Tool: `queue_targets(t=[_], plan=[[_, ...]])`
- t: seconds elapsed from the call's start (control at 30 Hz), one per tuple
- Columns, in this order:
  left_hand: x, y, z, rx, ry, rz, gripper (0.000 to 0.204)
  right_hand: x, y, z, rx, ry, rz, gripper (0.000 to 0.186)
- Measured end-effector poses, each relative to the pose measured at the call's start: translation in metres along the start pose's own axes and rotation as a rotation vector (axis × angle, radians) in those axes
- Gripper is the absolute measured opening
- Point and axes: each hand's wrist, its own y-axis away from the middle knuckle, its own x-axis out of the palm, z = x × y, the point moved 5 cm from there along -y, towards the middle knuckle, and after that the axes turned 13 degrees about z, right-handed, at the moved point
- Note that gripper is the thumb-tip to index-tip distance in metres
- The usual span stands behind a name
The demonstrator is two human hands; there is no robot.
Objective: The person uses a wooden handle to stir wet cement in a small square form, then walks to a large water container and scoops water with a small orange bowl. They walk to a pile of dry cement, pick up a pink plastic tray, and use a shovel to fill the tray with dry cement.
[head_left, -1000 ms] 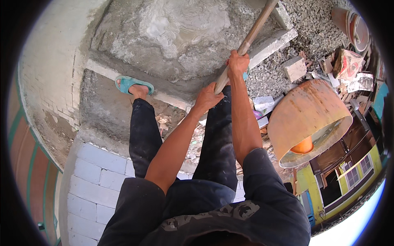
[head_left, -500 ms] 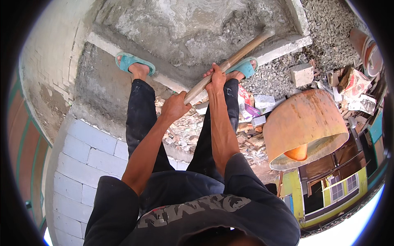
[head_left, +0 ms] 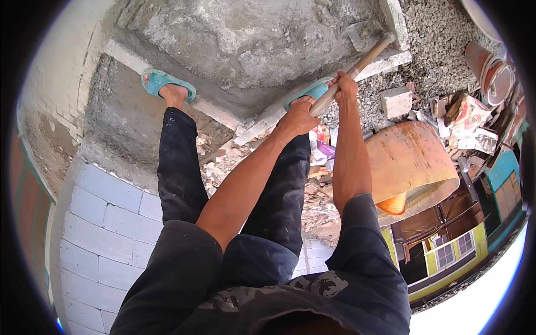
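Observation:
A hoe (head_left: 372,54) with a thick wooden handle slants from lower left to upper right. My left hand (head_left: 298,120) is wrapped round the handle's near end, and my right hand (head_left: 346,87) grips it farther up. At the far end, the hoe's grey, caked blade (head_left: 365,36) rests at the right corner of a bordered bed of wet grey mortar (head_left: 262,39). My feet, in teal sandals (head_left: 162,85), stand along the bed's near border. The handle crosses over by my right foot, partly hiding that sandal.
Grey gravel (head_left: 432,33) spreads to the right, with a loose block (head_left: 396,102) on it. Nearby are a large rusty-orange drum (head_left: 413,156), stacked buckets (head_left: 486,70) and torn sacks (head_left: 472,114). A pale block wall (head_left: 111,223) rises at lower left, with rubble (head_left: 220,162) between my legs.
Both hands have moved right, still gripping the hoe. Its blade now shows at the bed's right corner. My right leg has shifted left, and the view has turned slightly.

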Motion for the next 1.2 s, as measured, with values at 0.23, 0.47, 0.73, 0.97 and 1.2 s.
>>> queue_targets(t=[0.23,0.47,0.73,0.97,1.2], plan=[[-0.055,0.090,0.081,-0.251,-0.225,-0.009,0.039,0.086,0.063,-0.132,0.105,-0.229,0.135,0.016],[-0.069,0.093,0.056,-0.115,-0.308,0.020,0.035,0.093,0.094,-0.081,-0.112,-0.361,0.005,0.012],[-0.106,-0.044,-0.033,0.140,-0.510,-0.199,0.029,0.077,-0.043,0.060,-0.230,-0.337,0.027,0.016],[-0.134,0.039,0.034,-0.082,-0.688,-0.192,0.032,0.144,-0.012,-0.067,0.042,-0.599,0.239,0.011],[-0.141,0.038,0.048,-0.022,-0.529,-0.096,0.036,0.133,0.030,-0.038,-0.178,-0.470,0.111,0.011]])
